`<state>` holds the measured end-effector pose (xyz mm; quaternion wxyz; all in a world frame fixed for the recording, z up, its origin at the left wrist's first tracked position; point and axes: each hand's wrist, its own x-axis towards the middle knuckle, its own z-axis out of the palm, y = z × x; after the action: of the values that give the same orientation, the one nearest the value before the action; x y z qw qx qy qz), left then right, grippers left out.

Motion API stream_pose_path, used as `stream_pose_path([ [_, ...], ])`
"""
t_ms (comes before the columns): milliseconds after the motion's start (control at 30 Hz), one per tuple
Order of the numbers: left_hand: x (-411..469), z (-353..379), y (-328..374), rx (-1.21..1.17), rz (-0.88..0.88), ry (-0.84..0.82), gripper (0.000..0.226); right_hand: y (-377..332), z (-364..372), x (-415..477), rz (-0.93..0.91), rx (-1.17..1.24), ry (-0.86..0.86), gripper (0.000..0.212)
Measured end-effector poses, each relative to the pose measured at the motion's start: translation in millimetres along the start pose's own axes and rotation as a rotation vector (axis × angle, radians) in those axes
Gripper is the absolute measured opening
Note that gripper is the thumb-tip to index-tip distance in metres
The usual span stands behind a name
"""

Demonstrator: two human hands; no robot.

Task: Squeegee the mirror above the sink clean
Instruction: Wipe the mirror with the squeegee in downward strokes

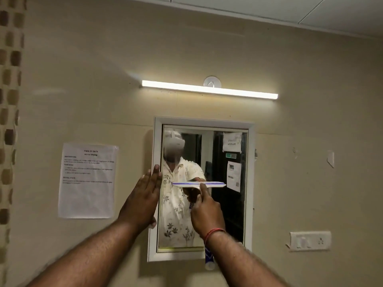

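Note:
A white-framed mirror [228, 204] hangs on the beige wall. My right hand [207, 214] grips the handle of a white and blue squeegee [199, 184]. Its blade lies level against the glass at about mid height, left of centre. The handle's lower end sticks out below my wrist, near the frame's bottom edge. My left hand [143, 195] lies flat with straight fingers on the mirror's left frame and the wall beside it. The glass reflects a person in a flowered shirt and a dark door with papers.
A lit tube light [209, 89] runs above the mirror. A printed sheet [88, 181] is taped to the wall at the left. A white switch plate [309, 241] sits at the lower right. Brown mosaic tiles [9, 121] line the far left edge.

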<state>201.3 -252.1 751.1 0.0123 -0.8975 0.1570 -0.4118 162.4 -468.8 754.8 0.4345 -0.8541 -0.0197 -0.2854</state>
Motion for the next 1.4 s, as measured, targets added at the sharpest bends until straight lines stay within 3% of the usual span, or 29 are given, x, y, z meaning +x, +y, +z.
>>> stream_pose_path([
  [567,-119.0,89.8,25.5,-0.108,-0.033,-0.149,0.162,125.8,82.2,-99.4,0.194,-0.089,-0.087,0.055],
  [1233,-177.7,105.8,43.3,-0.14,-0.074,-0.45,0.152,97.9,64.5,-88.0,0.296,-0.141,-0.198,0.057],
  [1400,-188.5,105.9,25.6,-0.039,0.078,-0.275,0.172,88.9,58.9,-82.8,0.313,-0.163,-0.228,0.057],
])
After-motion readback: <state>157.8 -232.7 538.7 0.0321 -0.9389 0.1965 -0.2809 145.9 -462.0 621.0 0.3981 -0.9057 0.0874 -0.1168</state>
